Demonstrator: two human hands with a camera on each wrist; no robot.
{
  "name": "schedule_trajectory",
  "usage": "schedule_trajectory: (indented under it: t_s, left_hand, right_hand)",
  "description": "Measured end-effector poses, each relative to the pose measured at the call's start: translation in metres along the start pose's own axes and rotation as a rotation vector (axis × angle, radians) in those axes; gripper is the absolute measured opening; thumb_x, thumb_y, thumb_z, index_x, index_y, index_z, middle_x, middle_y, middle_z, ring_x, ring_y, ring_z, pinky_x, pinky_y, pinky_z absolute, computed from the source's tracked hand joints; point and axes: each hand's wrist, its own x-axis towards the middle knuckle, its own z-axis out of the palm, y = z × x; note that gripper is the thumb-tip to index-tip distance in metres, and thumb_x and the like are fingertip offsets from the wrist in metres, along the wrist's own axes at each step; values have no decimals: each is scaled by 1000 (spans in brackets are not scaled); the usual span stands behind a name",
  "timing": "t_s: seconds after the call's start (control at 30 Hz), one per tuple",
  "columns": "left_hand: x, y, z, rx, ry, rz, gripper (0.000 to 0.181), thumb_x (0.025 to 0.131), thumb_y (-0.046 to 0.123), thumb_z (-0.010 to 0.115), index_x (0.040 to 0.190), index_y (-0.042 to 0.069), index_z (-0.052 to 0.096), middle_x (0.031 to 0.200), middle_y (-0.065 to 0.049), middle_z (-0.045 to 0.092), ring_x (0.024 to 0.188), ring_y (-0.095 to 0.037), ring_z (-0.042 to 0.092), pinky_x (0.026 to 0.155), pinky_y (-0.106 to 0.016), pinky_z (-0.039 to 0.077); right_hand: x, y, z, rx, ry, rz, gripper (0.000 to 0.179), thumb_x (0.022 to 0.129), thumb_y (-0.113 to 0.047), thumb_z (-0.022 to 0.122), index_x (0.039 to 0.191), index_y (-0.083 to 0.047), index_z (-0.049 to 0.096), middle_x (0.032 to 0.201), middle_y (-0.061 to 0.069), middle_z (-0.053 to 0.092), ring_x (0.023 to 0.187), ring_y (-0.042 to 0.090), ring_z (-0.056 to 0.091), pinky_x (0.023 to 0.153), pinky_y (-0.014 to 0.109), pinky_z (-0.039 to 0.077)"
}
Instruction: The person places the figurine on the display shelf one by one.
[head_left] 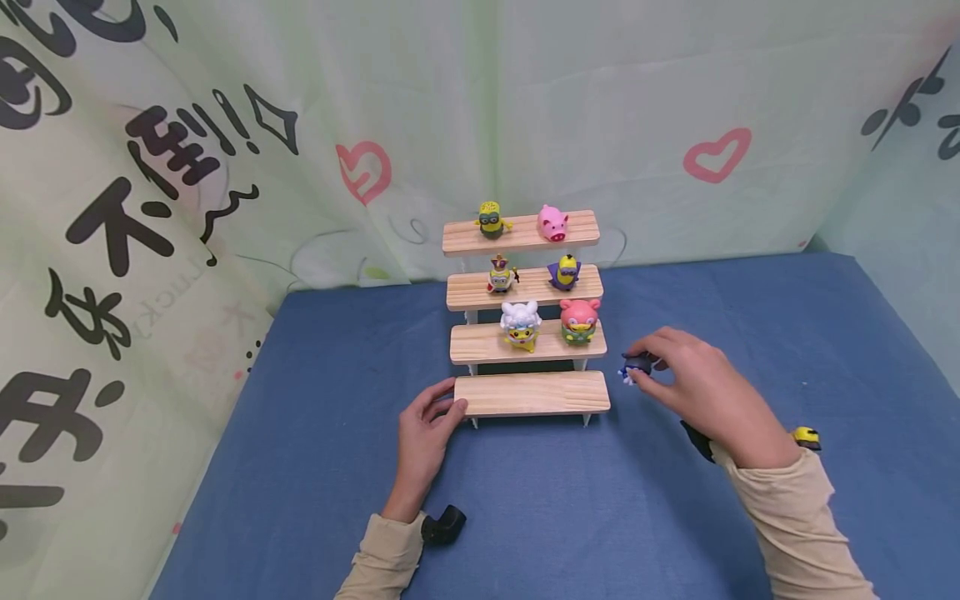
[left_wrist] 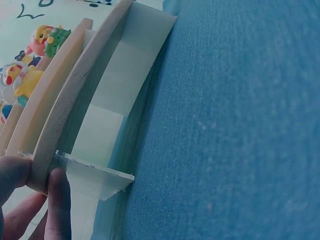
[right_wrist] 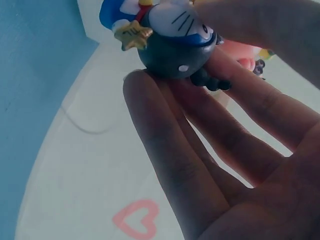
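Note:
A tiered wooden display stand (head_left: pixel 532 393) stands on the blue cloth. My left hand (head_left: pixel 427 442) pinches the left end of its lowest board (left_wrist: pixel 75 95), thumb on one face and fingers on the other. To the right of the stand, raised off the cloth, my right hand (head_left: pixel 701 392) holds a small blue-and-white whiskered figurine (right_wrist: pixel 175 22) between thumb and fingertips. The figurine has a dark round hat and a gold star, and it is tipped with the hat downward in the right wrist view. No figurine sits on the lowest board.
Upper boards carry a goggled yellow figure (head_left: pixel 491 220), pink pig (head_left: pixel 553 223), crowned figure (head_left: pixel 500 274), purple-caped figure (head_left: pixel 565 272), white-hooded figure (head_left: pixel 521 325) and pink-hooded figure (head_left: pixel 579 322). A yellow-and-black object (head_left: pixel 807 437) lies by the right wrist. A printed curtain (head_left: pixel 555 100) hangs behind.

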Motion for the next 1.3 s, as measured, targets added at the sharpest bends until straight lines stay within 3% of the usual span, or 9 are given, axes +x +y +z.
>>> schedule_trajectory:
  t_s: [0.5,1.3]
  left_hand:
    - [-1,1,0,11,0,12,40,90,9,73,128,0,63,117,-19,68,91,-20,72,77,-22,58]
    - [0,-1,0,18,-1,14,41,91,11,73,129,0,63,119,-21,67,94,-24,72,79,-22,58]
  right_hand:
    - [2,-15,9,19,35,-113,21,82,-3,79,101,-3,72,97,8,67,85,21,66,72,41,56]
    - [16,-39,27,21,1,-173,20,82,-9,81,100,-7,72,101,7,68,95,24,64,81,43,56]
